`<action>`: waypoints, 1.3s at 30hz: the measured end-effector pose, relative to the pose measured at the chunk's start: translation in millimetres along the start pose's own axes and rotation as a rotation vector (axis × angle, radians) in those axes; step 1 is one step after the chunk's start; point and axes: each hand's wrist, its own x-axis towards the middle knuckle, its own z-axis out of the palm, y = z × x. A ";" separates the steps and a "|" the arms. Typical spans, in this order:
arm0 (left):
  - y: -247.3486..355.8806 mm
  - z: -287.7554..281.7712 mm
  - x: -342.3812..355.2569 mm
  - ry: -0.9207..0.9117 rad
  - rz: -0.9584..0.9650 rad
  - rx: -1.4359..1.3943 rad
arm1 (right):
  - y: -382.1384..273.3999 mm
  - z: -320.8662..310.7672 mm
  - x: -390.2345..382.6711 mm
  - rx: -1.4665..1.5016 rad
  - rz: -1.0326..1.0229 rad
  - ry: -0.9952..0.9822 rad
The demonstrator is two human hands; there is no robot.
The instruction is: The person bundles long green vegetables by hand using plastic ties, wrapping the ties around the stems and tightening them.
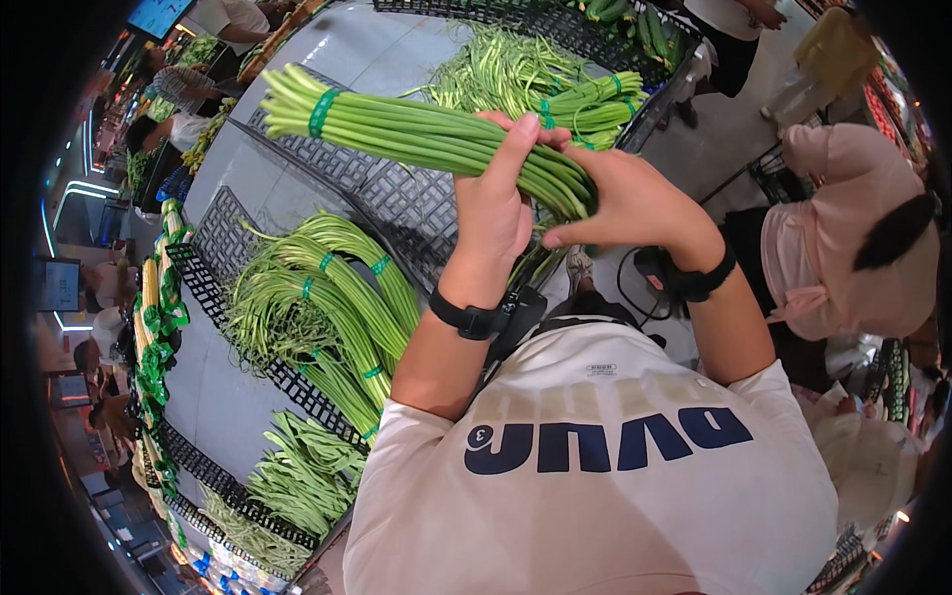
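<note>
Grey market shelf (337, 50) behind hands gripping green stalks (416, 134)

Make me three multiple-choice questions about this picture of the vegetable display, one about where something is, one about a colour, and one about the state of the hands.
1. Where do the bundles of long beans lie?
A. On the grey display shelf left of the person
B. On the floor
C. In a cardboard box

2. What colour is the band near the far end of the held bunch of garlic scapes?
A. Red
B. Green
C. White

3. How is the bunch held?
A. It lies loose on the shelf
B. One hand alone pinches its far end
C. Both hands grip it at the near end

Answers:
1. A, the beans rest between black plastic dividers on the grey shelf.
2. B, the band is green like the stalks.
3. C, the left hand and the right hand both close around the near end.
</note>
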 end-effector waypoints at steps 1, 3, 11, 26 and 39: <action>-2.9 1.7 -0.6 0.032 0.027 0.027 | -6.0 6.9 2.1 -0.095 -0.012 0.169; -1.9 -0.6 -4.7 0.051 -0.001 0.036 | 0.4 29.7 10.5 -0.077 0.017 0.255; 21.2 -31.0 -16.2 0.072 -0.268 0.050 | -6.5 32.8 23.5 0.217 0.055 -0.293; 14.8 -80.6 -20.0 0.279 -0.125 -0.016 | -16.4 84.7 63.7 -0.002 0.033 -0.118; 70.4 -81.3 15.6 0.137 -0.169 0.151 | -12.3 -18.2 103.2 0.095 0.179 0.047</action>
